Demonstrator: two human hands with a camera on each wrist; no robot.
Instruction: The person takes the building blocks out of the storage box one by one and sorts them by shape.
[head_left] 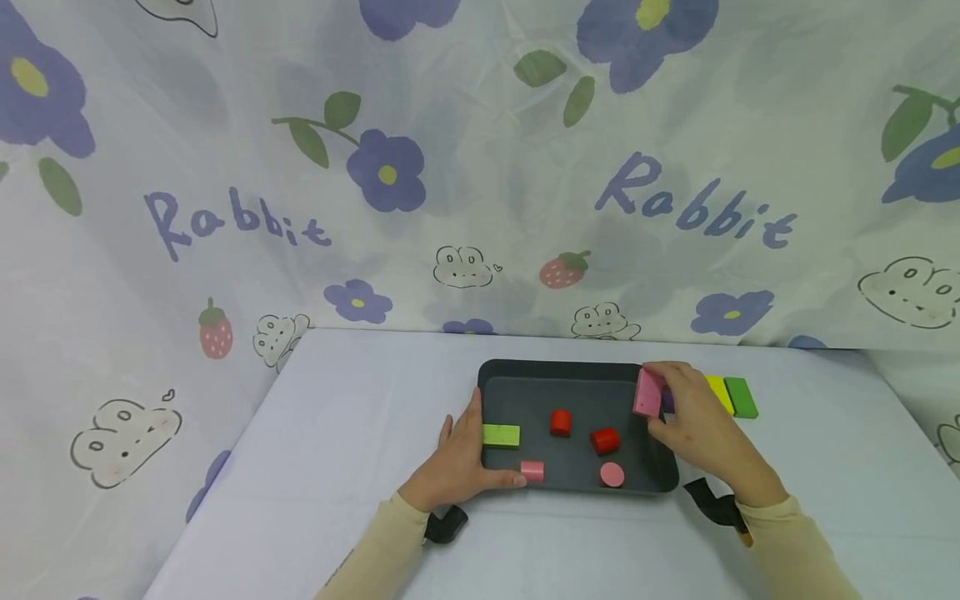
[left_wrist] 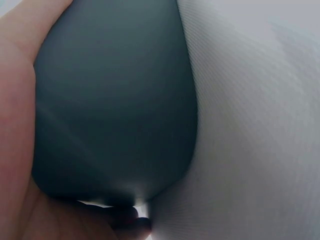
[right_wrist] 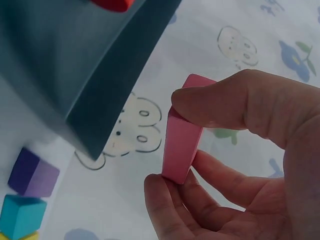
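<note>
My left hand [head_left: 465,467] holds a dark grey tray [head_left: 525,396] at its near left corner, thumb along the front rim and fingers along the left side. The left wrist view shows the tray's dark wall [left_wrist: 120,100] close up. My right hand [head_left: 697,425] pinches a pink rectangular block [right_wrist: 182,142] between thumb and fingers, at the tray's far right corner. Inside the tray are a light green block [head_left: 501,437], a red cylinder [head_left: 561,422], a second red cylinder [head_left: 604,440], a pink cylinder [head_left: 532,472] and a pink round piece [head_left: 612,475].
Right of the tray, partly behind my right hand, a purple block [right_wrist: 34,175], a teal block [right_wrist: 22,217], a yellow block [head_left: 722,394] and a green block [head_left: 741,397] stand in a row on the white table [head_left: 360,417]. A patterned curtain [head_left: 465,208] hangs behind.
</note>
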